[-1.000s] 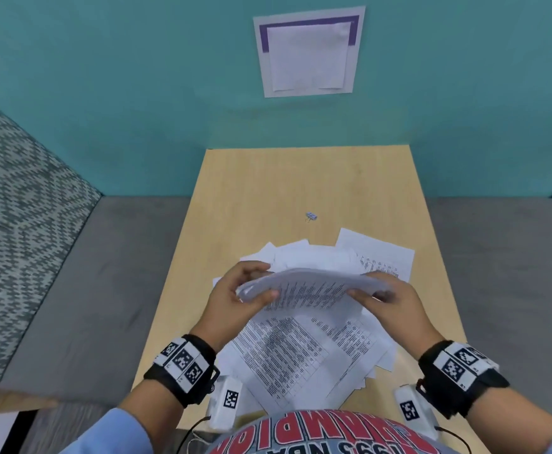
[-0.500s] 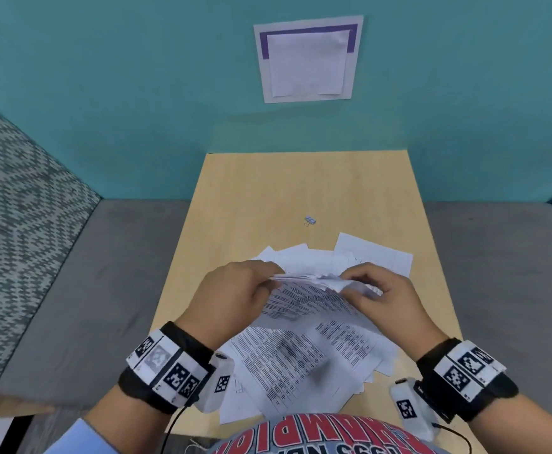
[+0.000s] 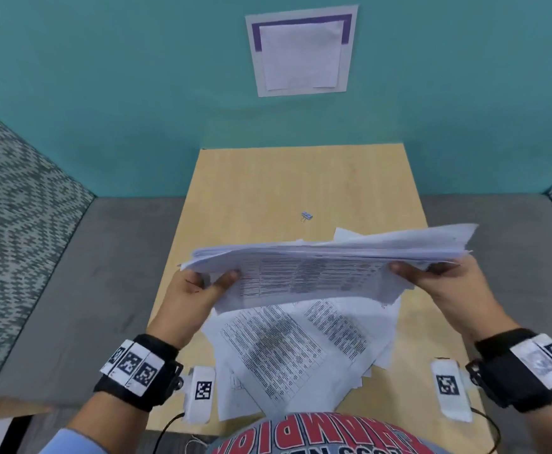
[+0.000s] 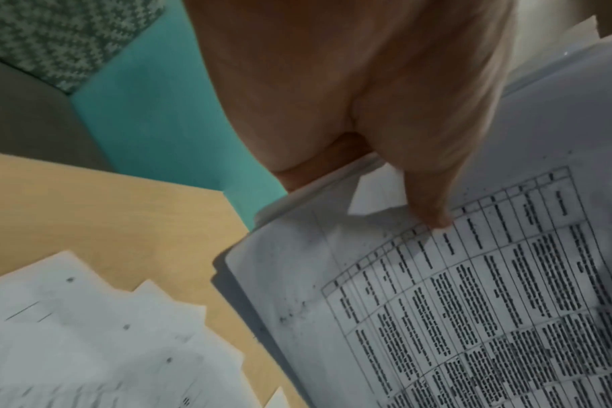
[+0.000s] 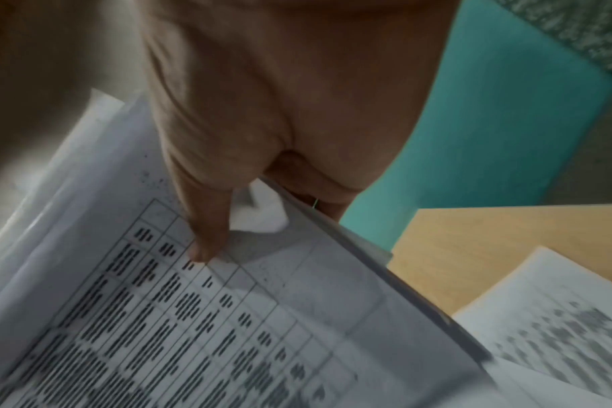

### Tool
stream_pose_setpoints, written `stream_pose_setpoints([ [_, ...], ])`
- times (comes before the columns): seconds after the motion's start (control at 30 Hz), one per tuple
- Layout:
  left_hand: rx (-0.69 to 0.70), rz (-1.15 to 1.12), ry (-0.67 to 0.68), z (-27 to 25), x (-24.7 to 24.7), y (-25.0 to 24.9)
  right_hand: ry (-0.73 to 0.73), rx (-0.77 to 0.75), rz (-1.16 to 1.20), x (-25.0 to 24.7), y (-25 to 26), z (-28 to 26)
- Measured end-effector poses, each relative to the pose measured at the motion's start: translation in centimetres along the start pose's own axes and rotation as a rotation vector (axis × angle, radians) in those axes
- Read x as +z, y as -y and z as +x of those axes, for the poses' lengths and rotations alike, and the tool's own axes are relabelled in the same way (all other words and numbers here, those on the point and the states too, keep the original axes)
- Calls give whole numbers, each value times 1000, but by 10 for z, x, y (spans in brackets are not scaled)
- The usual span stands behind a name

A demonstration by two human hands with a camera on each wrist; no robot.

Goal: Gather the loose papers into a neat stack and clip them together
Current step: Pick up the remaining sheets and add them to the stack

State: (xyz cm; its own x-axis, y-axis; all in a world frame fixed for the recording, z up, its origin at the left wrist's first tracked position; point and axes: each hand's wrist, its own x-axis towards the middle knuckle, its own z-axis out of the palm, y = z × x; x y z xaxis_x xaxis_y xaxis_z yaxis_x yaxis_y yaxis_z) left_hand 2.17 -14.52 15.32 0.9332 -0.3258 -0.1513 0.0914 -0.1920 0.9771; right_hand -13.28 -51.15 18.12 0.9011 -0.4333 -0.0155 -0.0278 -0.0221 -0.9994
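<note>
In the head view, the left hand (image 3: pixel 192 290) and right hand (image 3: pixel 438 283) grip opposite ends of a ragged bundle of papers (image 3: pixel 327 257) above the table (image 3: pixel 268 178). More loose sheets (image 3: pixel 287 348) lie by the near edge; the binder clip (image 3: pixel 306 216) waits mid-table, unused. Both wrist views show thumbs pressed on the printed top sheet (image 4: pixel 472 303), fingers beneath. Gathering looks roughly half done.

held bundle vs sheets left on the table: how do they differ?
The held bundle is up off the table, gripped by left hand and right hand; the table sheets lie flat, untouched. The bundle is roughly gathered, the table sheets fanned askew. Both carry printed tables.
</note>
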Motion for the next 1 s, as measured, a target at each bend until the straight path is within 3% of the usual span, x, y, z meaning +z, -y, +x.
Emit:
stream_pose_setpoints([
  [0.07, -83, -6, 80, 1, 9, 18, -31, 41, -77, -4, -28, -6],
  [0.23, -174, 350, 269, -3, 13, 96, 168, 244, -441, -11, -122, -32],
  [0.37, -158, 416, 153, -1, 16, 113, 94, 210, -496, -5, -132, -22],
  [0.43, -183, 334, 57, -1, 17, 96, 34, 206, -453, -3, -124, -14],
  [0.5, -119, 319, 23, 0, 14, 71, -3, 150, -499, -5, -106, -8],
  [0.6, 187, 514, 94, 3, 9, 21, -38, -115, -775, -2, -70, -3],
  [0.67, 407, 686, 190, 0, 14, -18, 70, -261, -874, 17, -47, -1],
  [0.8, 595, 947, 333, -10, 37, -80, 357, -236, -734, 74, -18, 3],
  [0.9, 630, 1051, 268, -17, 42, -110, 355, -143, -528, 91, -18, 11],
  [1.0, 486, 877, 107, -25, 19, -130, 255, -16, -310, 89, -11, 11],
])
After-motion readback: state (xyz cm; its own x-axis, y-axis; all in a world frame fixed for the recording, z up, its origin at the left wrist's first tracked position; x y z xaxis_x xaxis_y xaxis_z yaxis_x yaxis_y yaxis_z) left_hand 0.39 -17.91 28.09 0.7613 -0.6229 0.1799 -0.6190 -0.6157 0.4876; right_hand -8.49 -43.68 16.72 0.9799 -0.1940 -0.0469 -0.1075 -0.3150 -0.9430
